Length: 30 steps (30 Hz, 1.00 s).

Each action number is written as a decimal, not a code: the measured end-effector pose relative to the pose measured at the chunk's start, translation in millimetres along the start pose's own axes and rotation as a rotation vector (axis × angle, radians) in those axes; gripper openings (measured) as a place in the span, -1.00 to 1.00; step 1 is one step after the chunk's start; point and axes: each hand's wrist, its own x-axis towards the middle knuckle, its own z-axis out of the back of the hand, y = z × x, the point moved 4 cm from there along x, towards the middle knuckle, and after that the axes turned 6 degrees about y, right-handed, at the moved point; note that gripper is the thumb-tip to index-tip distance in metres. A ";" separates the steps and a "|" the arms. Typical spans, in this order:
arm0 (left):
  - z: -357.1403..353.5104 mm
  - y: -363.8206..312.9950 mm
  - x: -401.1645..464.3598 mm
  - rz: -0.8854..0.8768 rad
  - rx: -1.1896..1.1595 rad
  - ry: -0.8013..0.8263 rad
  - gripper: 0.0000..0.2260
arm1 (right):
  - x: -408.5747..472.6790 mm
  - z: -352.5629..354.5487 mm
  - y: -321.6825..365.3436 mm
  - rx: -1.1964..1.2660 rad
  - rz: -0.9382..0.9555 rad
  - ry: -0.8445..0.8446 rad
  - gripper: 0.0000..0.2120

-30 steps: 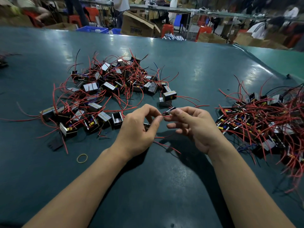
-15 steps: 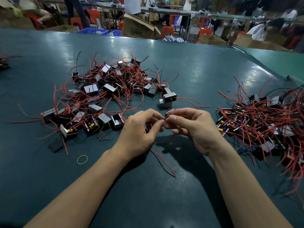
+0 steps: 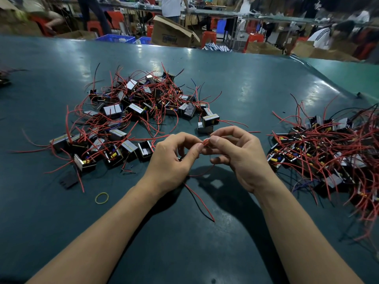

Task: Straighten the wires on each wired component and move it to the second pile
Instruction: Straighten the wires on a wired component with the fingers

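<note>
Left hand [image 3: 170, 160] and right hand [image 3: 242, 154] both pinch the red wire [image 3: 205, 142]; draw it taut, pulling steadily without kinking.

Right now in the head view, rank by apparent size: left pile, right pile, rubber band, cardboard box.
1. left pile and right pile: similar, and the right is cut off, so unranked.
2. cardboard box, though it's farther away.
3. rubber band.

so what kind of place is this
Likely a factory assembly floor: piles of wired components on a wide green worktable, cardboard boxes and red stools behind, and other workers at long benches.
</note>
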 end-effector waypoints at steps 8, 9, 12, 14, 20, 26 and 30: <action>2.2 -5.5 -1.2 -0.009 0.084 -0.021 -0.92 | 0.6 4.0 -0.4 -0.054 -0.023 -0.008 -0.93; 2.5 -6.2 -1.5 -0.017 0.089 -0.020 -0.92 | 1.0 4.7 -1.6 -0.042 -0.037 -0.010 -0.93; 2.3 -7.9 -2.2 -0.044 0.103 -0.001 -0.92 | 1.9 5.3 -5.2 -0.027 -0.095 -0.013 -0.91; 2.5 -8.7 -1.8 -0.057 0.110 0.000 -0.92 | 1.8 4.9 -6.0 -0.056 -0.133 -0.020 -0.86; 3.6 -11.6 -1.7 -0.128 0.215 0.017 -0.91 | -2.0 2.9 -1.6 -0.385 -0.024 -0.090 -0.75; 8.9 -6.6 -0.1 -0.057 0.156 -0.039 -0.90 | -2.6 7.1 14.9 -0.530 0.206 0.009 -0.89; 7.6 -4.5 -0.7 -0.030 0.117 0.002 -0.89 | -4.2 4.1 14.6 -0.848 0.407 0.082 -0.62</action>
